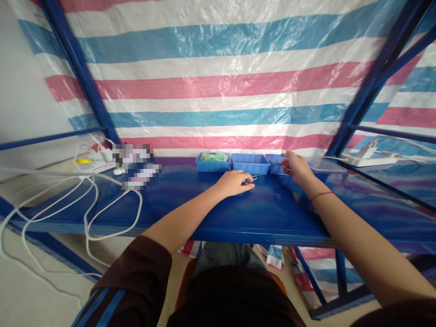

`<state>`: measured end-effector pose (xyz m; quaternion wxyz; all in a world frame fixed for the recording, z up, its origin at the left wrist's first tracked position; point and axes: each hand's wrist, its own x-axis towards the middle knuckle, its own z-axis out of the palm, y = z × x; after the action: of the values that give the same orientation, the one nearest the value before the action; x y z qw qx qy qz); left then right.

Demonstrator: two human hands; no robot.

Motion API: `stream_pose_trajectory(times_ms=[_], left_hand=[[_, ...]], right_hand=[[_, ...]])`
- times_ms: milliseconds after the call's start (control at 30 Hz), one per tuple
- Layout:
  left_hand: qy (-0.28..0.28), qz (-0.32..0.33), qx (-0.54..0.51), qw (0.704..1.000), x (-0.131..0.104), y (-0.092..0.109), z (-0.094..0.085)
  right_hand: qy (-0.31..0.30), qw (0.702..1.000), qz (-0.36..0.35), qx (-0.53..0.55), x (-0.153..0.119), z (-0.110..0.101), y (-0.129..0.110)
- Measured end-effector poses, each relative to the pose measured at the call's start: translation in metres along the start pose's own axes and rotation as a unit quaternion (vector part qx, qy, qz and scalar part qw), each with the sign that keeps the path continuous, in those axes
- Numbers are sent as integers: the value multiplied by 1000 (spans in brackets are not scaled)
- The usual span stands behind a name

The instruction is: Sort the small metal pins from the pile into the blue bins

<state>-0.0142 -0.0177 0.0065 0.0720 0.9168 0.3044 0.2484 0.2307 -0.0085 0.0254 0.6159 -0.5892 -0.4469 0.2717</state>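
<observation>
On the blue tabletop (231,211), three blue bins stand in a row before a striped plastic sheet (218,88): the left bin (213,168) holds green pieces (215,156), and the middle bin (250,169) sits just beside the right bin (274,169). The left hand (234,182) lies low before the middle bin, its fingers at small metal parts (254,178), though whether it grasps them is too small to tell. The right hand (295,167), fingers curled, is at the right bin, while white cables (93,204) loop at far left.
</observation>
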Motion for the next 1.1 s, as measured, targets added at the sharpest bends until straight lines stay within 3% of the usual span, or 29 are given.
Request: stream_pose_trajectory(times_ms=[200, 367, 500, 667, 900, 1100], left_hand=[[-13, 7, -6, 1000, 1, -1, 1], [-25, -24, 13, 999, 1, 0, 0], [39, -58, -26, 997, 3, 1, -1], [99, -99, -161, 977, 7, -1, 2], [116, -90, -302, 942, 14, -7, 13], [116, -120, -319, 933, 14, -4, 14]], right_hand=[[-44, 999, -16, -6, -23, 16, -14], [-115, 984, -106, -86, -26, 21, -13], [-228, 953, -147, -135, -34, 26, -13], [-318, 936, -117, -98, -49, 35, -17], [-313, 939, -134, -48, -54, 39, -18], [-275, 946, -161, -51, -56, 41, -20]])
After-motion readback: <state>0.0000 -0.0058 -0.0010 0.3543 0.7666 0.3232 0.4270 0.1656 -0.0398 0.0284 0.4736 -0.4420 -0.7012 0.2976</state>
